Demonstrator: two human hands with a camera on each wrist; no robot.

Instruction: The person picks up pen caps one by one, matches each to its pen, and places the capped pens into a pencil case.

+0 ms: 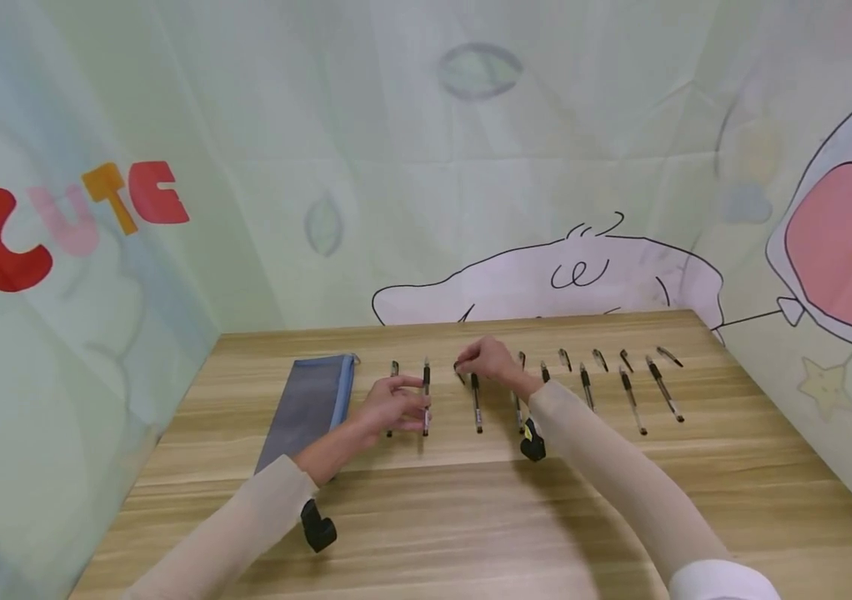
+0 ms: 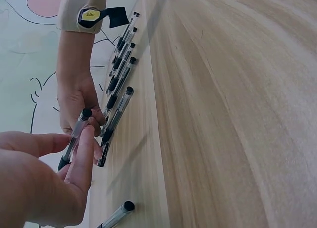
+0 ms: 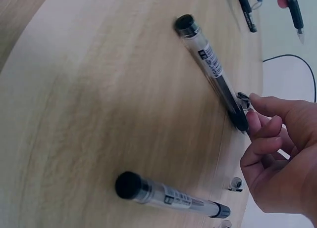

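Note:
My left hand [image 1: 392,407] pinches an uncapped black gel pen [image 1: 427,377] between thumb and fingers, tip pointing away. In the left wrist view this pen [image 2: 75,136] is raised off the table, with its dark end plug toward the camera. My right hand [image 1: 491,360] holds a small pen cap [image 3: 243,101] by thumb and fingers, near the grip end of another uncapped pen [image 1: 477,406] lying on the table. Partly behind my left hand lies another pen [image 1: 394,368].
A blue-grey zippered pencil pouch [image 1: 304,404] lies left of my left hand. Right of my right hand several uncapped pens [image 1: 632,402] lie in a row, with loose caps [image 1: 600,360] beyond them. A printed cloth backdrop [image 1: 306,167] stands behind the wooden table [image 1: 426,533].

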